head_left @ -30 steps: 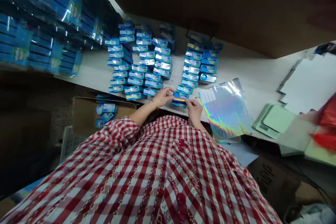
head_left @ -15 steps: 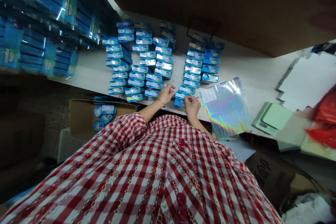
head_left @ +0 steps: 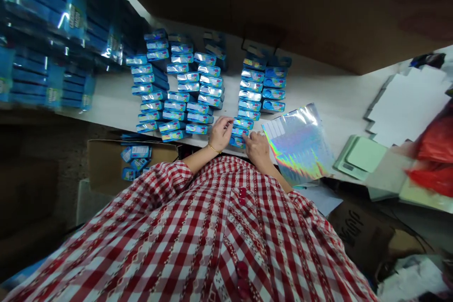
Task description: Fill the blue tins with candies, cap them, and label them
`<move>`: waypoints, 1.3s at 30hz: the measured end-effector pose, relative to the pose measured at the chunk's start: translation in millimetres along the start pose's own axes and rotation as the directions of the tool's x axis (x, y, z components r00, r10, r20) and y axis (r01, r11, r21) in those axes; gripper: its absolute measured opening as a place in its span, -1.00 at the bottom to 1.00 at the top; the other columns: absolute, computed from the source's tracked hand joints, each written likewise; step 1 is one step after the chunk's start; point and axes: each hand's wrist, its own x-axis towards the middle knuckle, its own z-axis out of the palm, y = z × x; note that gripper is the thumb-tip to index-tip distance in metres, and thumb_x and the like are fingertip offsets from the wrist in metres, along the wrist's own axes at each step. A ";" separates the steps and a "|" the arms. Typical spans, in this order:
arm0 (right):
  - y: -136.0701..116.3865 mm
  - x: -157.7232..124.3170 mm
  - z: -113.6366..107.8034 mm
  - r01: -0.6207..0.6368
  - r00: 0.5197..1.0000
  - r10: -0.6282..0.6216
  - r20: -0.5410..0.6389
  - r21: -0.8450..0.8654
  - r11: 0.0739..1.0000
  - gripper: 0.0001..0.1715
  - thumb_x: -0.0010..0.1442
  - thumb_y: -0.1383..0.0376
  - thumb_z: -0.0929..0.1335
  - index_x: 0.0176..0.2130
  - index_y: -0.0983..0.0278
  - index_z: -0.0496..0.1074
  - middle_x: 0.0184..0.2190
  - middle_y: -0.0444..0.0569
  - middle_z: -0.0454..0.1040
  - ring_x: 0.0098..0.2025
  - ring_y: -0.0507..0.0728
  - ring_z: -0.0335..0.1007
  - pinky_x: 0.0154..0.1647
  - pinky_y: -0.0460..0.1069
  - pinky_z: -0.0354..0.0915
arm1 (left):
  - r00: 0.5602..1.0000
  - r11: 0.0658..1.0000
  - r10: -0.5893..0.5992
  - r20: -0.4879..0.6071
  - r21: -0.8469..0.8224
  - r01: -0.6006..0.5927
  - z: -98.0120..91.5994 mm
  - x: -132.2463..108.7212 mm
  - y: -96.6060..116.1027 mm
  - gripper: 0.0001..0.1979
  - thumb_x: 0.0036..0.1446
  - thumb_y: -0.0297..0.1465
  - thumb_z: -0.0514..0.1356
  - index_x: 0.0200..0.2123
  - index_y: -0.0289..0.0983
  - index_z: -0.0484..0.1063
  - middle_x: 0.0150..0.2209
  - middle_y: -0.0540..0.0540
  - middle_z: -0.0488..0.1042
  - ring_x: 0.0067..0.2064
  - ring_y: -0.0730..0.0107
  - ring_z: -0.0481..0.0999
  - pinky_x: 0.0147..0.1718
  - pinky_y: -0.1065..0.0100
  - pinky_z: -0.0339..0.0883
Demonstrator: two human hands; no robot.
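Observation:
Several small blue boxes stand in rows on the white table. My left hand, with a thin gold bracelet at its wrist, is at the near end of the middle row, fingers loosely bent and apart, tips beside the boxes. On its other side my right hand has its fingers curled, with the fingertips at the edge of the nearest blue box. Whatever may be between those fingertips is too small to make out. Just right of that hand lies a shiny holographic sticker sheet with a few pale label spaces at its upper left.
More blue boxes fill rows to the left. An open carton with loose blue packs sits below the table edge. A pale green scale, white card sheets and a red bag are right. A large brown carton overhangs the back.
My left hand has come in against the row of boxes. My right hand has turned lower, its fingertips still at the nearest box. The whole view has shifted slightly.

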 end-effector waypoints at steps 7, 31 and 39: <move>130.2 -14.5 -2.0 -0.264 0.846 0.384 -0.371 0.335 0.904 -0.59 0.19 0.38 0.13 -0.14 0.29 0.48 -0.35 0.03 0.38 -0.24 0.14 0.30 -0.17 0.02 0.25 | 0.813 0.969 -0.027 0.582 0.215 -0.122 109.6 24.7 64.1 -0.58 0.13 -0.41 0.08 0.08 -0.37 0.28 0.06 -0.23 0.36 0.12 0.23 0.29 0.11 0.27 0.13; 183.6 19.8 12.1 -0.012 0.999 0.008 -0.051 -0.067 0.998 -0.60 0.29 0.31 0.17 0.06 0.25 0.36 0.08 0.10 0.32 -0.04 0.19 0.18 -0.11 0.05 0.13 | 0.902 0.899 -0.371 0.222 0.329 0.289 199.3 66.8 40.9 -0.86 0.17 -0.44 0.07 -0.38 -0.27 0.42 -0.16 -0.18 0.48 -0.06 0.11 0.36 -0.09 0.11 0.07; 195.6 18.7 15.7 0.146 0.989 -0.146 -0.003 -0.029 0.989 -0.57 0.28 0.41 0.16 0.08 0.28 0.36 0.11 0.10 0.34 0.08 0.18 0.17 -0.01 0.07 0.21 | 0.878 0.918 -0.388 0.280 0.206 0.340 195.1 65.3 45.3 -0.87 0.17 -0.44 0.06 -0.36 -0.29 0.40 -0.20 -0.15 0.49 -0.10 0.23 0.41 -0.13 0.25 0.19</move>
